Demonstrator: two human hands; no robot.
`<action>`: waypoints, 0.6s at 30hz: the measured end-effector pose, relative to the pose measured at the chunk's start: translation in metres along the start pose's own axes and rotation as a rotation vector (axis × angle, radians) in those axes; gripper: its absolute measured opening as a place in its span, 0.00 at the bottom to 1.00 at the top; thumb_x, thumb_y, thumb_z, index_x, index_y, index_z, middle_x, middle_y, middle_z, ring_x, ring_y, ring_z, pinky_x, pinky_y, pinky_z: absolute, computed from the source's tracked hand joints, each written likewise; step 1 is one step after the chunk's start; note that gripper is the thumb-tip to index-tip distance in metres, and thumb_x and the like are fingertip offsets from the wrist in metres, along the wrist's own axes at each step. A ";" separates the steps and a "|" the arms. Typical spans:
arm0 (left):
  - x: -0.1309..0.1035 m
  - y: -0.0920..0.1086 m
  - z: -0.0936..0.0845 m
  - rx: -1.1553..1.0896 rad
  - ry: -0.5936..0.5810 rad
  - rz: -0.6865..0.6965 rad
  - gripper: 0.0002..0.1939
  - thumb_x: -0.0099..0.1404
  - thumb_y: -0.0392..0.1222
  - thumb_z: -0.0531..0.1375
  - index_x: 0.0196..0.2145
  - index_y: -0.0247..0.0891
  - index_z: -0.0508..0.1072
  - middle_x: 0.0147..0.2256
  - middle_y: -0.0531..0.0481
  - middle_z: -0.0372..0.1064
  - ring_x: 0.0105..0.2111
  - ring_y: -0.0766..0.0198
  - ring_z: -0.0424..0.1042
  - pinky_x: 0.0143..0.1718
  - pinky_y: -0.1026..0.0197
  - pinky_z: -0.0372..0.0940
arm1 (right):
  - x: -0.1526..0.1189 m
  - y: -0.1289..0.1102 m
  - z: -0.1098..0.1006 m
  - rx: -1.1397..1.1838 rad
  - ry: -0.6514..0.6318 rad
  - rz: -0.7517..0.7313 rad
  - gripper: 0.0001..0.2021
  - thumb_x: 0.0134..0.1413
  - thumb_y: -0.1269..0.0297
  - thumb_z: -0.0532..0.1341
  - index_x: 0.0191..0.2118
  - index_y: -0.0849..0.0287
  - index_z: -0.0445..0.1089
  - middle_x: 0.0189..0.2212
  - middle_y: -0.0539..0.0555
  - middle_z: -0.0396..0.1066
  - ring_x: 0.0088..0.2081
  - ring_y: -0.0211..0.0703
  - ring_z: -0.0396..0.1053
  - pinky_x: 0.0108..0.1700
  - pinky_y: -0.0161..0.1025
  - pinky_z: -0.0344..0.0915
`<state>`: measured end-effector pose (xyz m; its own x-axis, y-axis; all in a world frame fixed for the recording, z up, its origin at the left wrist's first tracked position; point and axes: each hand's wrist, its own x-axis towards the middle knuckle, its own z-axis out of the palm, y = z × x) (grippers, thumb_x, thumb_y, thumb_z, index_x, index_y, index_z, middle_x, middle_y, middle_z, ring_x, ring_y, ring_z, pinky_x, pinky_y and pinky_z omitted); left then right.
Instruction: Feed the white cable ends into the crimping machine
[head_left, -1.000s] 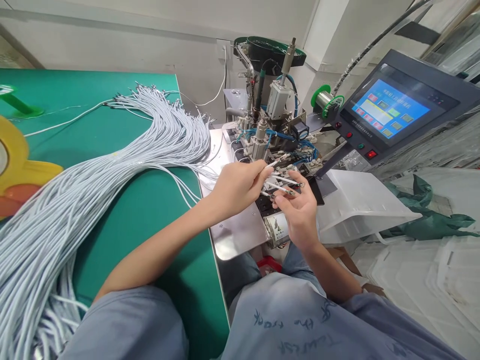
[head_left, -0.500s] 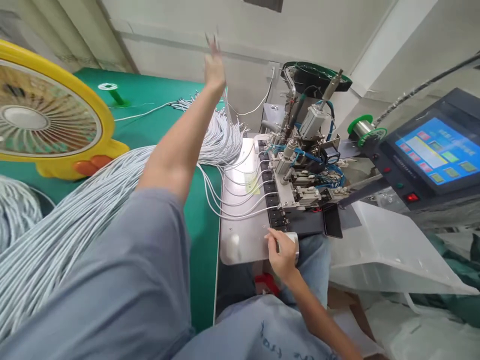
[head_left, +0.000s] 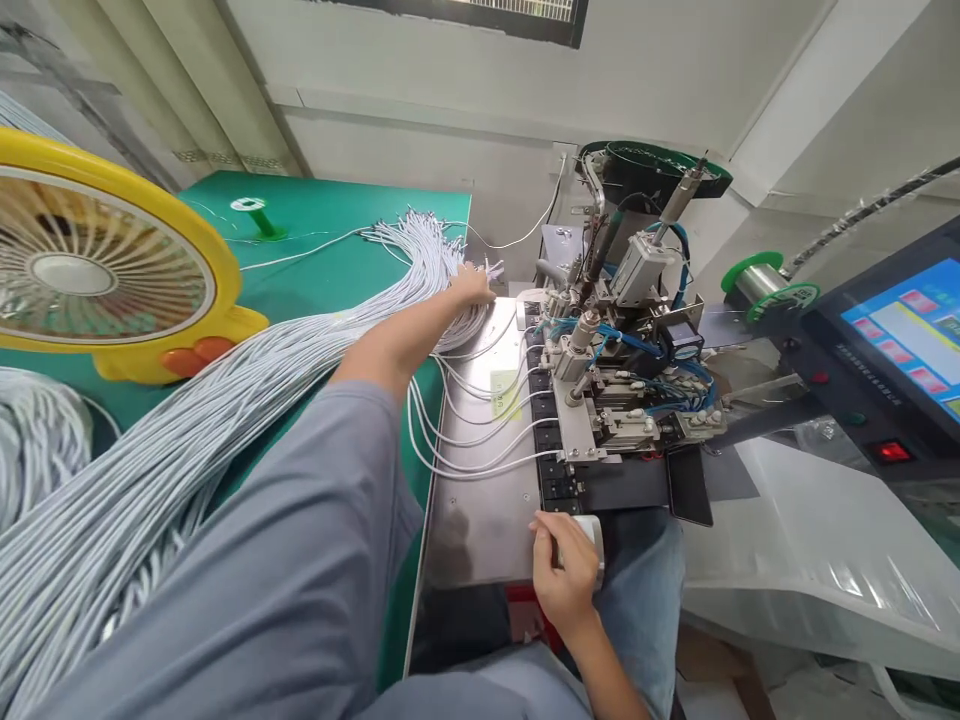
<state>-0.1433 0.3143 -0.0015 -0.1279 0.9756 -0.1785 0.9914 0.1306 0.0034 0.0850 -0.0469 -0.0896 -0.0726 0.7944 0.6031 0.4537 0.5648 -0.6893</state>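
Observation:
My left hand (head_left: 472, 285) reaches across the green table, low over the far end of a thick bundle of white cables (head_left: 300, 350). Its fingers look closed on a white cable, and stripped-looking cable ends (head_left: 495, 268) stick out just past them; the bundle partly hides the grip. My right hand (head_left: 568, 568) rests at the near end of the metal plate, beside a white rounded part (head_left: 592, 545). Its fingers are loosely curled, thumb near forefinger, with nothing visible in them. Several white cables (head_left: 487, 465) run in curves over the plate into the machine's black slotted track (head_left: 551, 440).
The machine (head_left: 600, 370) with cylinders and blue tubes stands right of the plate. A control screen (head_left: 915, 340) juts in at far right. A yellow fan (head_left: 217, 230) and a green spool (head_left: 259, 218) stand on the green table (head_left: 300, 270). A yellow note (head_left: 506, 395) lies on the plate.
My left hand has come down from high above the table onto the far end of the cable bundle. My right hand stays at the plate's near end. The view has shifted slightly.

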 end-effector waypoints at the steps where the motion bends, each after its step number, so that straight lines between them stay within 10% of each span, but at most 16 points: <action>1: 0.009 0.001 -0.002 -0.012 0.001 -0.051 0.36 0.60 0.52 0.55 0.62 0.31 0.53 0.62 0.32 0.43 0.61 0.40 0.44 0.55 0.41 0.54 | -0.001 0.000 0.000 0.006 0.003 0.009 0.12 0.52 0.81 0.53 0.38 0.60 0.68 0.24 0.52 0.71 0.27 0.37 0.69 0.30 0.35 0.67; 10: 0.063 0.042 0.003 -0.038 0.015 -0.477 0.37 0.62 0.52 0.56 0.64 0.37 0.49 0.64 0.33 0.39 0.62 0.30 0.38 0.53 0.29 0.48 | -0.009 0.002 0.004 0.047 0.040 -0.006 0.14 0.51 0.82 0.53 0.41 0.62 0.68 0.26 0.54 0.71 0.28 0.38 0.71 0.31 0.35 0.69; 18: 0.054 0.033 0.009 0.027 0.023 -0.271 0.33 0.62 0.46 0.54 0.63 0.36 0.54 0.62 0.32 0.46 0.62 0.30 0.40 0.51 0.28 0.51 | -0.012 0.003 0.008 0.037 0.100 0.025 0.14 0.53 0.78 0.53 0.42 0.59 0.69 0.25 0.54 0.72 0.27 0.42 0.73 0.29 0.39 0.70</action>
<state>-0.1178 0.3698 -0.0194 -0.3890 0.9094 -0.1471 0.9212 0.3830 -0.0682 0.0796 -0.0534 -0.1022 0.0280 0.7830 0.6214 0.4206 0.5547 -0.7179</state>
